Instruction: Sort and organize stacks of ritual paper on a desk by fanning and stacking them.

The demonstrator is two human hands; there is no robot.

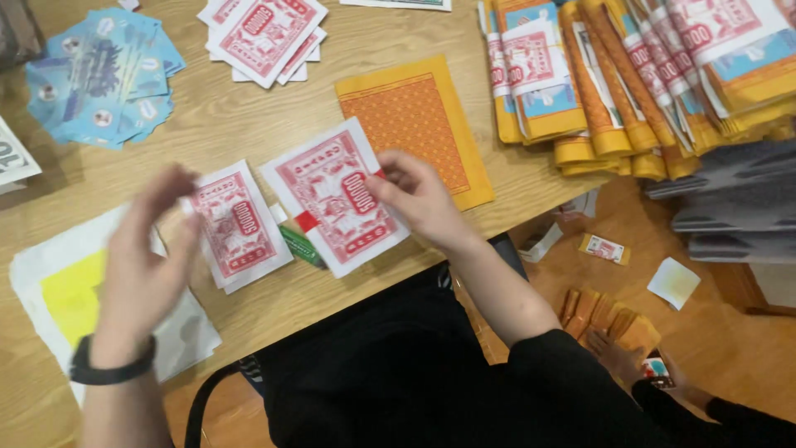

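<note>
Two red-printed paper stacks lie between your hands. Your right hand [423, 199] pinches the right edge of the larger red stack [336, 195], whose long axis tilts away to the left. Your left hand [145, 249] hovers open, blurred, just left of the smaller red stack [236, 226], gripping nothing.

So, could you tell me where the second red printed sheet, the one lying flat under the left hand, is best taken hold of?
I would take the smaller red sheet by its lower right corner, coming from the table's near edge. It lies flat, tilted, that corner free beside the green strip, while the left hand hovers over its left edge. The right hand already pinches the larger red sheet.
</note>
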